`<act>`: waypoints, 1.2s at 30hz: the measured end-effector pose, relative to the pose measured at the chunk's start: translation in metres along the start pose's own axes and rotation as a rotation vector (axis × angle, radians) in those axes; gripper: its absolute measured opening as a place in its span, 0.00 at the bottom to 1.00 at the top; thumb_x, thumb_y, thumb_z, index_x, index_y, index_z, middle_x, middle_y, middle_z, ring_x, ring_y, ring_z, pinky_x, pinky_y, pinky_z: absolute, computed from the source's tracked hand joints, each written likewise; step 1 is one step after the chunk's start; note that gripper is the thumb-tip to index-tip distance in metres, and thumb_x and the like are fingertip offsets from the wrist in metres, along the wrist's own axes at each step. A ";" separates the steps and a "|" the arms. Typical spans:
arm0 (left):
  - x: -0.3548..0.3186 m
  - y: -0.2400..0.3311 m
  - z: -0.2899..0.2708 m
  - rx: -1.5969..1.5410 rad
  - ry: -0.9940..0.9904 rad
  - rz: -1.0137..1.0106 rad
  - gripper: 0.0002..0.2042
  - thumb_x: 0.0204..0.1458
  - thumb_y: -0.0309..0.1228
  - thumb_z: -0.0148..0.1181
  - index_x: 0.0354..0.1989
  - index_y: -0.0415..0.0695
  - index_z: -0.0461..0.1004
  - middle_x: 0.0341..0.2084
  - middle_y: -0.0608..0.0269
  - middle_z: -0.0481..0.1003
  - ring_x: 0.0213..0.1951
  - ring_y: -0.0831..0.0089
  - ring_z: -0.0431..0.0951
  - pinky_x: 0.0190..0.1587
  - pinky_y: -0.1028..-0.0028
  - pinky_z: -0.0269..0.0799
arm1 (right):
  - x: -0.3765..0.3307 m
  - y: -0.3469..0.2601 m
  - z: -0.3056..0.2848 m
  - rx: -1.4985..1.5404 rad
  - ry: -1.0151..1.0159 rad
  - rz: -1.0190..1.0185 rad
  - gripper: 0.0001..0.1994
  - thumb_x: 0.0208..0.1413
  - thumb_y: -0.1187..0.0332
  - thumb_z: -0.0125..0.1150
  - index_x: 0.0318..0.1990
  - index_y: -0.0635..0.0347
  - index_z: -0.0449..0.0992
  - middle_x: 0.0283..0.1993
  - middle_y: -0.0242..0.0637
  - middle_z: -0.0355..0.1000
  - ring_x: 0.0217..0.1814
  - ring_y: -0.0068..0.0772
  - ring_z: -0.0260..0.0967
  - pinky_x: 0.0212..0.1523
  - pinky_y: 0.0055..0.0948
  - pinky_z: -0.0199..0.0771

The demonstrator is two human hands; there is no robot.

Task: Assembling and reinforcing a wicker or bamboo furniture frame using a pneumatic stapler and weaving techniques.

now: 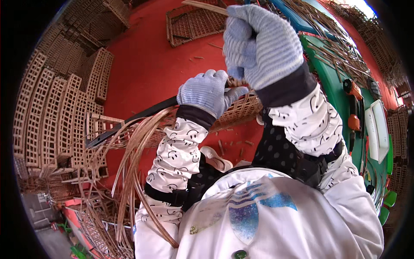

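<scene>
My left hand, in a striped grey-blue glove, is closed on the edge of a woven wicker basket in front of me. Raised higher and to the right, my right hand, gloved alike, is folded into a fist around a flat cane strip. That strip sticks out to the left past my fingers; its other end is hidden by the hand. A dark flat bar slants down leftward from beside my left hand. Long loose cane strips droop beside my left forearm.
Stacked wicker baskets line the left. Another basket lies on the red floor ahead. At right, a green table bears cane strips, an orange-and-black tool and a white tray.
</scene>
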State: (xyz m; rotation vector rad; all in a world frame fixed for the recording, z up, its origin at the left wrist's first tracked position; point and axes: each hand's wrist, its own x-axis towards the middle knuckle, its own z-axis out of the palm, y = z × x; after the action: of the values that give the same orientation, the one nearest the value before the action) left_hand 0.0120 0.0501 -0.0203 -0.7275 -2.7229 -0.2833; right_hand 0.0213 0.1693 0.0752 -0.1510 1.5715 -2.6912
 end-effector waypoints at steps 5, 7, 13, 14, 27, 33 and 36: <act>0.018 -0.019 0.003 0.092 -0.011 0.036 0.25 0.42 0.59 0.49 0.24 0.47 0.72 0.21 0.59 0.73 0.24 0.62 0.75 0.25 0.63 0.69 | 0.029 -0.004 -0.014 0.233 -0.162 0.230 0.15 0.54 0.63 0.44 0.17 0.55 0.61 0.09 0.28 0.52 0.09 0.26 0.50 0.12 0.24 0.52; 0.035 -0.013 -0.010 0.149 -0.231 0.025 0.25 0.41 0.59 0.49 0.24 0.46 0.72 0.22 0.59 0.73 0.25 0.61 0.75 0.25 0.62 0.69 | 0.029 -0.005 -0.020 0.158 -0.167 0.163 0.15 0.54 0.62 0.44 0.16 0.53 0.59 0.09 0.26 0.50 0.09 0.24 0.48 0.14 0.26 0.53; 0.015 -0.005 0.004 0.002 -0.040 0.013 0.23 0.38 0.58 0.54 0.20 0.47 0.70 0.19 0.60 0.71 0.22 0.64 0.74 0.23 0.65 0.69 | 0.006 -0.005 -0.035 0.282 -0.120 0.032 0.15 0.55 0.63 0.43 0.17 0.54 0.57 0.13 0.28 0.50 0.14 0.27 0.50 0.22 0.30 0.59; 0.006 -0.007 0.002 -0.019 0.040 -0.004 0.23 0.37 0.58 0.54 0.20 0.47 0.70 0.18 0.61 0.71 0.21 0.65 0.73 0.22 0.65 0.69 | 0.002 -0.001 -0.033 0.389 -0.155 0.027 0.13 0.53 0.64 0.48 0.18 0.57 0.60 0.16 0.29 0.53 0.16 0.27 0.52 0.19 0.27 0.54; -0.021 0.000 -0.001 -0.059 0.036 -0.018 0.28 0.33 0.59 0.57 0.25 0.43 0.69 0.21 0.59 0.70 0.27 0.66 0.74 0.26 0.67 0.70 | -0.044 -0.012 0.002 0.118 -0.026 0.105 0.21 0.57 0.62 0.35 0.09 0.47 0.54 0.05 0.27 0.47 0.06 0.28 0.46 0.15 0.36 0.58; -0.026 -0.009 -0.014 -0.118 -0.115 -0.020 0.21 0.42 0.54 0.52 0.29 0.46 0.70 0.27 0.60 0.72 0.30 0.63 0.75 0.30 0.64 0.71 | -0.027 -0.004 0.009 0.051 -0.080 0.062 0.16 0.53 0.65 0.46 0.14 0.55 0.57 0.08 0.31 0.51 0.08 0.29 0.49 0.12 0.29 0.54; -0.013 -0.024 -0.032 -0.045 -0.416 0.025 0.24 0.45 0.56 0.47 0.31 0.45 0.70 0.28 0.57 0.74 0.33 0.61 0.75 0.33 0.62 0.70 | -0.021 -0.003 0.004 0.030 -0.142 0.041 0.17 0.53 0.63 0.46 0.14 0.54 0.57 0.08 0.31 0.50 0.08 0.28 0.49 0.12 0.30 0.55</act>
State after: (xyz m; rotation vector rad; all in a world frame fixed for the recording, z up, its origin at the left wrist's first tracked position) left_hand 0.0180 0.0151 0.0019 -0.9207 -3.1014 -0.2059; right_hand 0.0431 0.1687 0.0788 -0.2986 1.4776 -2.6074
